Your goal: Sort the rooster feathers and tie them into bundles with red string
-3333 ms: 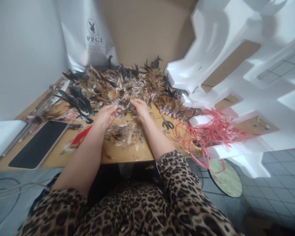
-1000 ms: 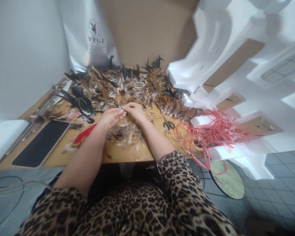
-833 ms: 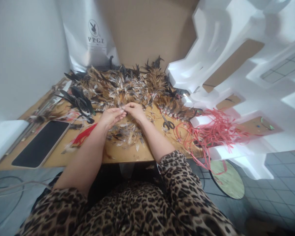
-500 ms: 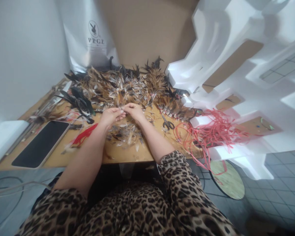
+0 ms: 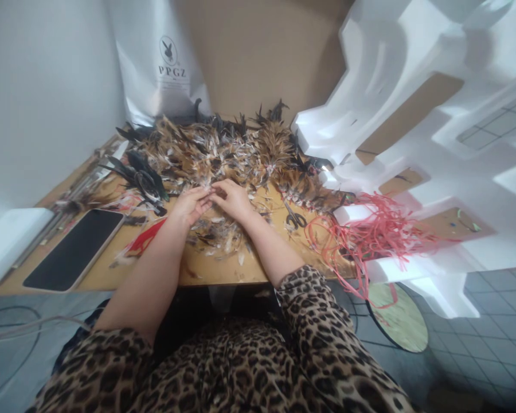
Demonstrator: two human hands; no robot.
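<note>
My left hand [image 5: 192,205] is pinched at the fingertips on what looks like a small brown feather [image 5: 204,175], in front of the big feather heap. Close against it is my right hand [image 5: 234,201], its fingers bent and its tips meeting the left fingertips; whatever it grips there is too small to make out. Behind both hands spreads a heap of brown and black feathers [image 5: 184,146]. Loose small feathers [image 5: 223,236] lie on the wooden table [image 5: 236,275] under my wrists. Black-handled scissors [image 5: 296,219] rest to the right of my right hand.
To the left are a phone [image 5: 75,249], a white box [image 5: 12,244], dark long feathers [image 5: 144,178] and a red strip [image 5: 148,236]. Pink-red ribbons [image 5: 376,229] tangle over white foam packing [image 5: 451,172] at the right. A silver bag [image 5: 163,97] stands behind.
The fingers of both hands have shifted: the left palm has turned up more and its fingers spread slightly, while the right fingers have loosened a little. The view has moved slightly.
</note>
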